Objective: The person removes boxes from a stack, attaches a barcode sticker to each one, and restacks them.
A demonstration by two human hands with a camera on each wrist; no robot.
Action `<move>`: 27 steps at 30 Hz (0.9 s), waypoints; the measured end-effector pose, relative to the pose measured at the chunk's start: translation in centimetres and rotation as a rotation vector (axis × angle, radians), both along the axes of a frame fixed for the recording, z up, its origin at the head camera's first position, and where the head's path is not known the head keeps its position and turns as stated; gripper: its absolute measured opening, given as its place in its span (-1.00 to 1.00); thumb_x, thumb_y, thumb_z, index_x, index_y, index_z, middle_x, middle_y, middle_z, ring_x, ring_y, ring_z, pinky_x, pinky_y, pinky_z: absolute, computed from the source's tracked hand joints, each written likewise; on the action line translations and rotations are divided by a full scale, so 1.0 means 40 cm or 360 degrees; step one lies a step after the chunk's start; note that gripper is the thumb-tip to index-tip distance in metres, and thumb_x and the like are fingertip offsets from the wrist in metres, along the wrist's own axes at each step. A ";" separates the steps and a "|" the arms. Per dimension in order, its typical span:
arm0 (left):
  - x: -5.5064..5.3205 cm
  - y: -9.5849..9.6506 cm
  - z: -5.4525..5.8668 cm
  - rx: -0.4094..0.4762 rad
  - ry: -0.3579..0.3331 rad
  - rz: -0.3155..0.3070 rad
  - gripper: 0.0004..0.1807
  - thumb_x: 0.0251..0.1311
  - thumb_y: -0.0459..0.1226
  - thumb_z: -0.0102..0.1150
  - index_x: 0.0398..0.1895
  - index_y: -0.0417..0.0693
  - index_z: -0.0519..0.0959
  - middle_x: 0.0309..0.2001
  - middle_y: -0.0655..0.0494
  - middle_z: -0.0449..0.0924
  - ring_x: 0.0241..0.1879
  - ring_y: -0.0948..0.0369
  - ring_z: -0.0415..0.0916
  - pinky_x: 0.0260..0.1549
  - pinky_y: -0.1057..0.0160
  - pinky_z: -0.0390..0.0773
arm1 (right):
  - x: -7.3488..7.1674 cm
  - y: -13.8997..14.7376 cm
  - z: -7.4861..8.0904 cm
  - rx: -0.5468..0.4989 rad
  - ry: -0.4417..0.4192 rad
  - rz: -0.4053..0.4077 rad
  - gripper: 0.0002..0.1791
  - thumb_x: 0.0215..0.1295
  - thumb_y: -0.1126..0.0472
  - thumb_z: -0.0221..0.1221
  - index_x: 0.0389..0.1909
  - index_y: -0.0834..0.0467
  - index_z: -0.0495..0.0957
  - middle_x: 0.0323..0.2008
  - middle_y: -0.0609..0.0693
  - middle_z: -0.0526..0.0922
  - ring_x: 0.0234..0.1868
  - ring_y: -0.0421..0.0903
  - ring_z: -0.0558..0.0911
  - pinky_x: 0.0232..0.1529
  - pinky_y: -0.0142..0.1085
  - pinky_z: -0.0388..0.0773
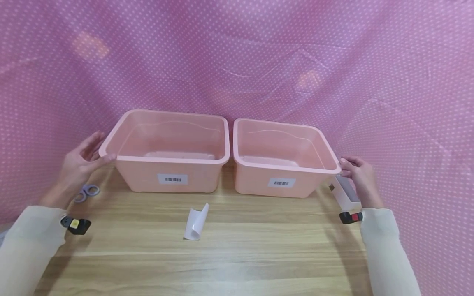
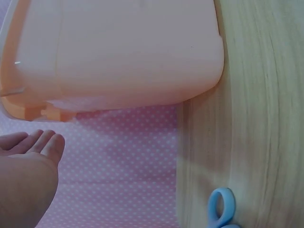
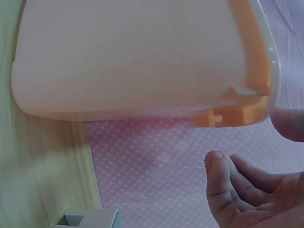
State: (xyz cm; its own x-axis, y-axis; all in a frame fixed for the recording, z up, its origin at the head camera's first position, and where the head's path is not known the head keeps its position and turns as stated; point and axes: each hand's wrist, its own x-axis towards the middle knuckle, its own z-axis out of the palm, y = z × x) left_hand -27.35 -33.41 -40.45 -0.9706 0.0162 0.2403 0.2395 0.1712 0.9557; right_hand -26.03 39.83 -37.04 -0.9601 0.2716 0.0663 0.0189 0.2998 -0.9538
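Two pink plastic bins stand side by side with a narrow gap between their rims. My left hand (image 1: 80, 161) is at the outer front corner of the left bin (image 1: 171, 160), its thumb at the rim and its fingers apart from the wall. The left wrist view shows those fingers (image 2: 45, 142) loosely extended below the rim. At the outer corner of the right bin (image 1: 255, 179) is my right hand (image 1: 360, 176), thumb (image 3: 289, 124) right by the rim. Its other fingers bend loosely below the rim with nothing between them. Each bin's front bears a white barcode label.
A curled white paper (image 1: 195, 223) lies on the wooden table (image 1: 229, 263) before the bins. Light purple scissors (image 1: 87, 192) lie beside my left wrist. A small white box (image 1: 345, 193) sits by my right wrist. Pink dotted cloth (image 1: 259, 61) hangs behind and at the sides.
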 end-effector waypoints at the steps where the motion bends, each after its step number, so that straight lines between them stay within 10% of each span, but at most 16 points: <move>1: 0.001 -0.001 -0.002 -0.0067 -0.0024 0.0017 -0.08 0.39 -0.38 0.19 0.64 -0.06 -0.15 0.67 0.13 -0.17 0.66 0.21 -0.19 0.48 0.59 0.05 | -0.002 -0.001 -0.002 -0.0004 -0.0005 0.0017 -0.81 0.42 0.04 0.25 -0.05 -0.06 0.51 -0.28 -0.44 0.68 -0.34 -0.43 0.63 -0.26 -0.61 0.63; 8: 0.002 0.006 -0.024 0.0101 -0.0035 -0.0058 -0.05 0.34 -0.44 0.22 0.63 -0.11 -0.14 0.66 0.02 -0.20 0.63 0.28 -0.08 0.41 0.63 0.15 | -0.010 -0.012 -0.012 -0.0004 -0.0011 0.0082 -0.57 0.45 0.02 0.21 0.16 0.20 0.47 -0.24 -0.40 0.63 -0.27 -0.43 0.61 -0.21 -0.62 0.63; 18: -0.009 0.011 -0.022 -0.0131 -0.0039 0.0031 -0.04 0.33 -0.38 0.25 0.64 0.00 -0.11 0.67 0.05 -0.19 0.62 0.19 -0.02 0.17 0.76 0.33 | -0.032 -0.021 -0.019 -0.0308 -0.0023 0.0207 -0.67 0.44 0.13 0.22 0.10 0.17 0.43 -0.26 -0.27 0.68 -0.29 -0.38 0.65 -0.28 -0.59 0.63; 23: -0.013 0.011 -0.021 0.0030 -0.0056 0.0017 -0.02 0.28 -0.43 0.29 0.63 -0.06 -0.08 0.66 0.03 -0.16 0.53 0.37 0.17 0.07 0.79 0.39 | -0.056 -0.023 -0.031 -0.0513 -0.0065 0.0300 -0.97 0.47 0.23 0.15 -0.15 0.09 0.50 -0.29 -0.23 0.58 -0.28 -0.34 0.61 -0.25 -0.55 0.64; 27: -0.014 0.015 -0.024 0.0198 -0.0007 -0.0005 -0.02 0.21 -0.50 0.32 0.61 -0.16 -0.03 0.64 -0.02 -0.06 0.21 0.65 0.46 0.04 0.73 0.46 | -0.070 -0.026 -0.042 -0.0656 -0.0068 0.0344 -0.82 0.44 0.35 0.12 -0.39 0.09 0.53 -0.36 -0.15 0.55 -0.35 -0.29 0.63 -0.30 -0.51 0.65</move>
State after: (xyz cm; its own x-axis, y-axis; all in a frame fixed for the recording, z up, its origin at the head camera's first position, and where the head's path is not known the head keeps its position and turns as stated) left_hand -27.93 -32.81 -41.43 -0.9716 -0.0105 0.2362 0.2354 0.0503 0.9706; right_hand -28.83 38.79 -38.72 -0.9971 0.0603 -0.0459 0.0395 -0.1030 -0.9939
